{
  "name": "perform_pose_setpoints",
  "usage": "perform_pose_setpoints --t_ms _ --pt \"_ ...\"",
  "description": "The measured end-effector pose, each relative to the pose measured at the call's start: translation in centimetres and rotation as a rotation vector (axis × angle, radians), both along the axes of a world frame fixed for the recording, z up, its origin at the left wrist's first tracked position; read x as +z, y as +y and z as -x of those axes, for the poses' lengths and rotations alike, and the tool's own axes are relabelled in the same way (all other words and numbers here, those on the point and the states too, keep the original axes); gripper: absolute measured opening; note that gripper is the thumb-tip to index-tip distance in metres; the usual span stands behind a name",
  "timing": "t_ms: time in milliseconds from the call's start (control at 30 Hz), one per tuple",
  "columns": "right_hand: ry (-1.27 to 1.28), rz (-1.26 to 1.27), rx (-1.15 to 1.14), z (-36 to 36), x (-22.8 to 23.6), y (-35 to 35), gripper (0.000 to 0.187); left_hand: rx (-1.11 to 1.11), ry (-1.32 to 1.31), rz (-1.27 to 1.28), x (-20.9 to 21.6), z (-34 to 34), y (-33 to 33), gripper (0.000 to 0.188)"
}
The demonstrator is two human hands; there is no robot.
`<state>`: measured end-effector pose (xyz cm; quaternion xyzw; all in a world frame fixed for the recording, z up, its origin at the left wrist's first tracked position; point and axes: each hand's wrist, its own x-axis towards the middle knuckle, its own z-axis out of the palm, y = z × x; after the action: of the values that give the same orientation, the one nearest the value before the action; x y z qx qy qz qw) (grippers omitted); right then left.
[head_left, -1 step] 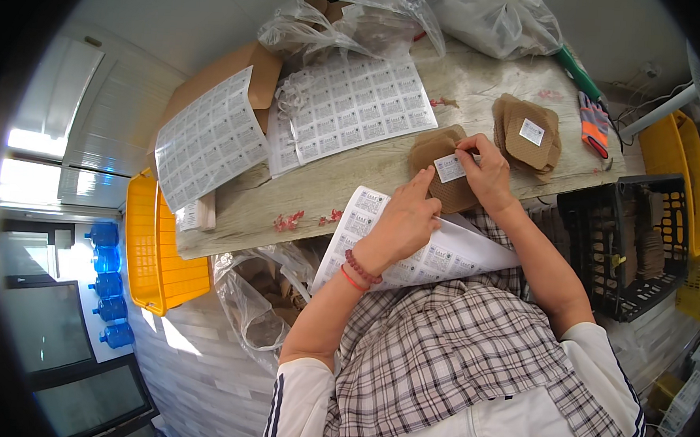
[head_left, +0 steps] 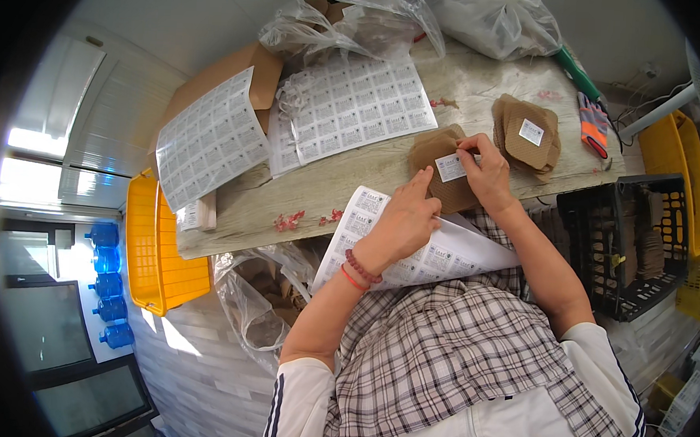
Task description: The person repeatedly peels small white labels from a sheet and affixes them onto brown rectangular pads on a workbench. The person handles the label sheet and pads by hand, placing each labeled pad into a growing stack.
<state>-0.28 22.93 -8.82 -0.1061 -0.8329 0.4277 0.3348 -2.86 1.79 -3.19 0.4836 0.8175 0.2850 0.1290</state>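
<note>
A white printed sticker (head_left: 450,167) lies on the top piece of a stack of brown corrugated cardboard pieces (head_left: 455,197) at the table's front edge. The thumb and forefinger of my right hand (head_left: 487,172) pinch the sticker's upper right corner. Beside the sticker's left edge, the forefinger of my left hand (head_left: 404,221) points onto the cardboard. Its other fingers curl round a white sticker sheet (head_left: 364,211), which hangs over the table edge and across my lap. To the right sits a second cardboard stack (head_left: 534,153), its top piece bearing a similar sticker (head_left: 532,132).
More sticker sheets (head_left: 364,104) lie at the table's back left. Clear plastic bags (head_left: 495,20) stand behind. A grey-orange glove (head_left: 593,124) rests at the right edge. A black crate (head_left: 602,247) holding cardboard is at right, a yellow basket (head_left: 180,281) at left.
</note>
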Motion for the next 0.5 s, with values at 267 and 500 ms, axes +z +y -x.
perform_pose_setpoints --t_ms 267,500 --pt "-0.03 0.19 0.098 -0.76 0.14 0.95 0.022 0.006 -0.051 0.027 -0.65 0.77 0.07 0.014" --pt "0.044 0.576 0.143 -0.51 0.9 1.07 0.045 -0.003 -0.031 0.002 -0.5 0.87 0.12 0.015"
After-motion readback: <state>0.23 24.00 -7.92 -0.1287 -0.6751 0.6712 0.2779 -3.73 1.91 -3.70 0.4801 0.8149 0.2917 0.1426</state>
